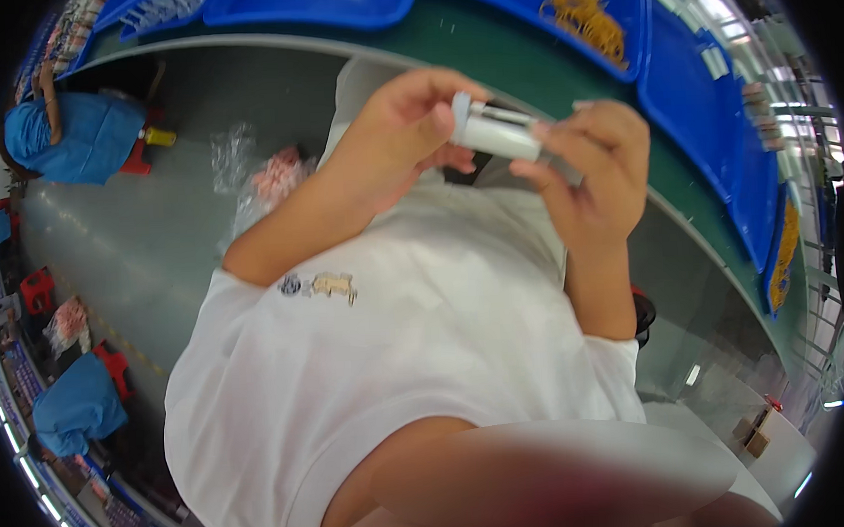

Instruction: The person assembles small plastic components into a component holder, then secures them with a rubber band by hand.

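Curving green table point(488, 49), grey floor point(147, 228).

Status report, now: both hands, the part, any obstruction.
Left hand and right hand both gripping the small white cylindrical part, one at each end. Part held up before white shirt. Nothing between hands.

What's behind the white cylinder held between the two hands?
Behind the white cylinder held by the left hand and right hand lies a white shirt and a dark patch by the palm. Fingers cover both ends, so those and anything beneath stay hidden.
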Tool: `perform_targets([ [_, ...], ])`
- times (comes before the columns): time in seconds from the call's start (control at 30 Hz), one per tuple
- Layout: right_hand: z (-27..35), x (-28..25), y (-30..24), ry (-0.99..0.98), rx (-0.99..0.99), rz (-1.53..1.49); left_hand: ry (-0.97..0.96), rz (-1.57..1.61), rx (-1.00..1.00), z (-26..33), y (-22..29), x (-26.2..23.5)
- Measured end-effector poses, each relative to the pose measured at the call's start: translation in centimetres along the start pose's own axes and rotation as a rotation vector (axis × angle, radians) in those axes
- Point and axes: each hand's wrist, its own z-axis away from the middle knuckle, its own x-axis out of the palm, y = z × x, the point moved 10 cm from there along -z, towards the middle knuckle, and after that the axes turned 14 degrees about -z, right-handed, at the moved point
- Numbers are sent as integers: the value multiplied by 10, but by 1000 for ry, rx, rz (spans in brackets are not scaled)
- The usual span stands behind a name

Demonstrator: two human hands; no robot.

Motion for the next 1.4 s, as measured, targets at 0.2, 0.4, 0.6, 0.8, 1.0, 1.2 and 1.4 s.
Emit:
perform_targets([
  [0.2, -79, -3, 26, -308, -47, -11, 163, 132, 106, 17, 15, -41],
  [0.4, -149, -54, 304, -314, 392, 242, 284, 172, 300, 39, 33, -73],
  [0.6, -136, 17, 422, -355, 614, 381, 433, 113, 325, 60, 30, -96],
  [0.8, -146, 9, 426, -479, 592, 652, 491, -73, 481, 67, 56, -99],
  [1.0, -125, 24, 213, -345, 636, -312, 473, -191, 592, 64, 72, -99],
  [1.2, -35, 22, 83, -91, 647, -790, 341, -313, 629, 51, 73, -71],
  [1.4, 11, 26, 68, 71, 710, -1107, 237, -452, 591, 39, 69, -44],
])
